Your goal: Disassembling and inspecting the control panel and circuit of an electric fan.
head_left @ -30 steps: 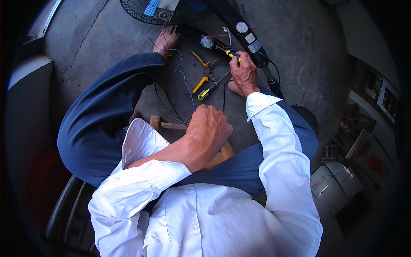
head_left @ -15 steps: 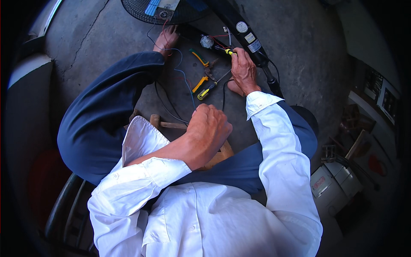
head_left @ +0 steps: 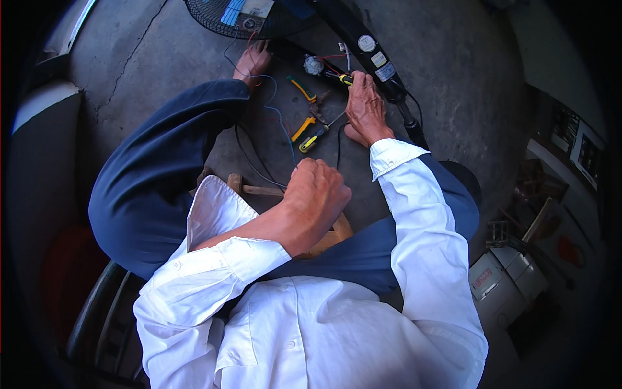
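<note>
My right hand (head_left: 367, 111) is closed round a yellow-and-black screwdriver (head_left: 346, 80), which points left toward a small round clear-looking part (head_left: 313, 64) with red wires at the foot of a black post. Lower and nearer my body, my left hand (head_left: 316, 200) is a fist with its fingers turned under. A thin blue wire (head_left: 277, 109) comes down from the fan (head_left: 249, 19) and disappears at this fist. Pliers (head_left: 313, 109) with green-and-yellow handles lie on the floor between the hands and the fan. Beside them lies a second screwdriver (head_left: 313, 139) with a yellow-and-black handle.
A black post (head_left: 363, 48) with round and square labels slants down at the right of the work. Black cables (head_left: 256, 155) curve over the concrete floor. My bare foot (head_left: 253, 61) rests by the fan. A wooden stool (head_left: 334, 236) shows under me, and a white box (head_left: 502, 275) stands at right.
My right hand has shifted slightly left and its fingers have turned on the screwdriver handle. My left hand stays in place.
</note>
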### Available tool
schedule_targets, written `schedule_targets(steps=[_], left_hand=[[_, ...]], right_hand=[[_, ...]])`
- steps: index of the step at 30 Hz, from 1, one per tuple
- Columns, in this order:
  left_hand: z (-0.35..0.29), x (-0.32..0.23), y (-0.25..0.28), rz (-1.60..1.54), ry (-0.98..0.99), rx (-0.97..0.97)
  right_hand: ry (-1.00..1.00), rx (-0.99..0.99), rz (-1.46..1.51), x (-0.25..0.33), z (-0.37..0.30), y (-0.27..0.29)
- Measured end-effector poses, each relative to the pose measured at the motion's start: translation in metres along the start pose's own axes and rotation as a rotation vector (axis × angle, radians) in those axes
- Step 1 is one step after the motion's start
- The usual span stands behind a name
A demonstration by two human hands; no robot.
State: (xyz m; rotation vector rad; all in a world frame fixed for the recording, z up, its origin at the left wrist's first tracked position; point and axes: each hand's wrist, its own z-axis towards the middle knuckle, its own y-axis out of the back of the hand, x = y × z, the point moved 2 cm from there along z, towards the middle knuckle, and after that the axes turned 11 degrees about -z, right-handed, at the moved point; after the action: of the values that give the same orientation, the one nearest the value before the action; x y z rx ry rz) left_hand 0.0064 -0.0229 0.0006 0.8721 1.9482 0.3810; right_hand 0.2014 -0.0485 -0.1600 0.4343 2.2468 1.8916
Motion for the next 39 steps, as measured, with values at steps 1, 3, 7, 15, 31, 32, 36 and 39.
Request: schedule_targets(steps=[1, 3, 7, 15, 31, 32, 36, 39], left_hand=[[0.0, 0.0, 0.001, -0.011, 0.003, -0.006], [0.0, 0.0, 0.001, -0.023, 0.008, -0.012], [0.001, -0.001, 0.003, -0.023, 0.012, -0.001], [0.001, -0.001, 0.005, -0.016, -0.005, 0.003], [0.001, 0.0, 0.006, -0.038, -0.017, -0.013], [0.001, -0.001, 0.006, -0.042, -0.021, -0.011], [0.0, -0.002, 0.007, -0.023, -0.005, -0.018], [0.0, -0.001, 0.005, -0.041, -0.01, -0.025]], right_hand=[[-0.014, 0.003, 0.011, 0.001, 0.0, 0.002], [-0.003, 0.037, -0.008, 0.001, 0.003, 0.005], [0.034, 0.091, -0.039, 0.002, 0.008, 0.006], [-0.002, 0.143, -0.058, -0.001, 0.016, 0.004], [-0.283, 0.344, 0.009, 0.007, 0.029, 0.015], [-0.283, 0.345, 0.008, 0.006, 0.029, 0.015], [-0.041, 0.271, -0.053, 0.002, 0.033, 0.009], [0.06, 0.245, -0.102, 0.001, 0.035, 0.009]])
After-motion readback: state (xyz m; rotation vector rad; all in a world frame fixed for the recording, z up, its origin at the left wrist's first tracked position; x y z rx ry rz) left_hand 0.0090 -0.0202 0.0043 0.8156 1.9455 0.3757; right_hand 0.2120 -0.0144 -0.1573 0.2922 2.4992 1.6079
